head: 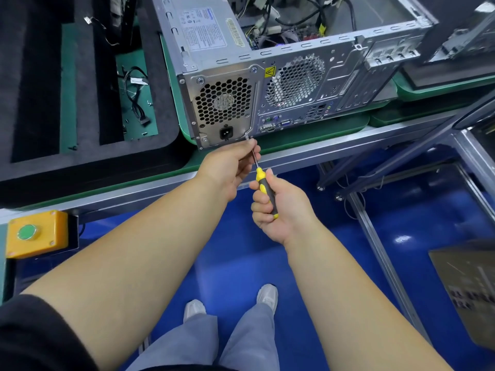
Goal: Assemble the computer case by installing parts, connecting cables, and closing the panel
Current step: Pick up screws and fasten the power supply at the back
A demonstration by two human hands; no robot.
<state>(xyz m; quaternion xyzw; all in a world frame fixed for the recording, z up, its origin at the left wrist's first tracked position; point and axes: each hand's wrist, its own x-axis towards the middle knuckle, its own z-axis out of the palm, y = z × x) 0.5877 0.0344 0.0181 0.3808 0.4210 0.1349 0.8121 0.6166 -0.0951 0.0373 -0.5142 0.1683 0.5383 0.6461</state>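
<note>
An open silver computer case (308, 84) lies on its side on a green mat, rear panel facing me, with loose cables (316, 14) showing inside. The power supply (223, 103) fills the left end of the rear panel. My right hand (278, 207) grips the yellow-and-black handle of a screwdriver (263, 187). Its tip meets a screw (247, 137) at the lower right corner of the power supply. My left hand (231, 163) pinches the metal shaft just behind the tip.
A dark foam tray (80, 84) with slots and spare cables (136, 100) lies to the left. A yellow box with a green button (34, 232) hangs on the bench edge. A second case (460, 36) stands at far right. Blue floor below.
</note>
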